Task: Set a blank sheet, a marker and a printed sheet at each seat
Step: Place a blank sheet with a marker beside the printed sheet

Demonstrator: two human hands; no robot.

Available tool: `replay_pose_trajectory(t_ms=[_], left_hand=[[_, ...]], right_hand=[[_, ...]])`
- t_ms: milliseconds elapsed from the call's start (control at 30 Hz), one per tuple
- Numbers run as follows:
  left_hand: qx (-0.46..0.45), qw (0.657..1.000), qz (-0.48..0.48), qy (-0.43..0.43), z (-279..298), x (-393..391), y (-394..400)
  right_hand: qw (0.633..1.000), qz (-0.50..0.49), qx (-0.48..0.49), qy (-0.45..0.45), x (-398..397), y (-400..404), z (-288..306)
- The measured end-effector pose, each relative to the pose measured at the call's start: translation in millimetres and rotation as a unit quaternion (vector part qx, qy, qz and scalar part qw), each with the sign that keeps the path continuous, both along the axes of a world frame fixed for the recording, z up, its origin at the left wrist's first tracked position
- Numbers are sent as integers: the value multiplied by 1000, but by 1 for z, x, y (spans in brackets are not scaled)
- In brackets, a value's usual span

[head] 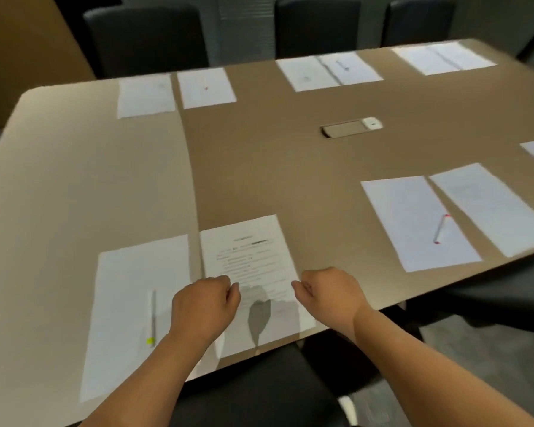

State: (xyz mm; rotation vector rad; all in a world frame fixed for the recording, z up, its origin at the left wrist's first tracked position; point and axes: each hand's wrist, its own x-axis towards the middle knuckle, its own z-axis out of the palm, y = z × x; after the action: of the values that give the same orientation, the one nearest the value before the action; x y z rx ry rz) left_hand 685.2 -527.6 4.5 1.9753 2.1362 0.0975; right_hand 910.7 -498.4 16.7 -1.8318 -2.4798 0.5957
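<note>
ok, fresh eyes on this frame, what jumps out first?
Both hands, left hand and right hand, sit at the sides of the printed sheet at the table's near edge. To its left lies a blank sheet with a yellow-tipped marker on it. More paired sheets ring the table, one pair at right carrying a red-tipped marker.

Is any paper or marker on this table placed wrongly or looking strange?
Mostly tidy. The far right pair of white sheets shows no marker that I can make out, though blur may hide it. The near printed sheet lies slightly turned beside the blank sheet.
</note>
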Motion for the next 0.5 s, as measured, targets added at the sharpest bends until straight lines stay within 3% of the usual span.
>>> replay_pose_trajectory(t_ms=[267,500], left_hand=[[52,997,-33,-47,32,175,27],[59,994,-57,-66,37,363,47]], right_hand=[[992,-56,109,-17,179,3,64],[986,-70,149,-35,366,9,101]])
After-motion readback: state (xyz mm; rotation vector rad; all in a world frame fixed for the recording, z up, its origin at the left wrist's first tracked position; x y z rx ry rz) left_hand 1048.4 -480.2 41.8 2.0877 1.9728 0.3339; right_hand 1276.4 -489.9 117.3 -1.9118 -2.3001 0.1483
